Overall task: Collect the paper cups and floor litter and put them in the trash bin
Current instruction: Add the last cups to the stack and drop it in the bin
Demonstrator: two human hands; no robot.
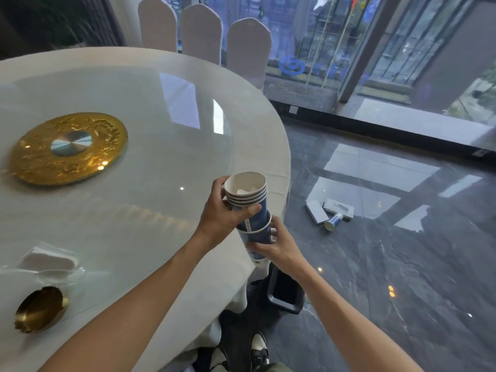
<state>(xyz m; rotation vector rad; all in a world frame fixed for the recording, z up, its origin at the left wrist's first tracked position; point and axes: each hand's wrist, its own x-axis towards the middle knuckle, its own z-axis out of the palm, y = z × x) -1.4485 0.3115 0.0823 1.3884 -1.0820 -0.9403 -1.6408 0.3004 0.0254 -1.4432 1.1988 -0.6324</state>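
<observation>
I hold a nested stack of blue paper cups (pixel 248 194) with white insides at the table's right edge; crumpled white paper lies in the top cup. My left hand (pixel 224 210) grips the upper cups. My right hand (pixel 277 242) grips the lowest cup (pixel 257 237), into which the stack is pushed. A black trash bin (pixel 285 291) stands on the floor right below my hands, partly hidden by the right forearm. Farther right on the floor lies a tipped blue paper cup (pixel 332 222) next to white flat litter (pixel 338 209) and a white card (pixel 316 212).
The round table (pixel 150 146) has a white cloth and a glass turntable with a gold centre disc (pixel 68 147). A tissue pack (pixel 48 260) and a gold dish (pixel 40 308) sit near its front left. Covered chairs (pixel 201 33) stand behind. Glossy dark floor stretches right toward glass doors.
</observation>
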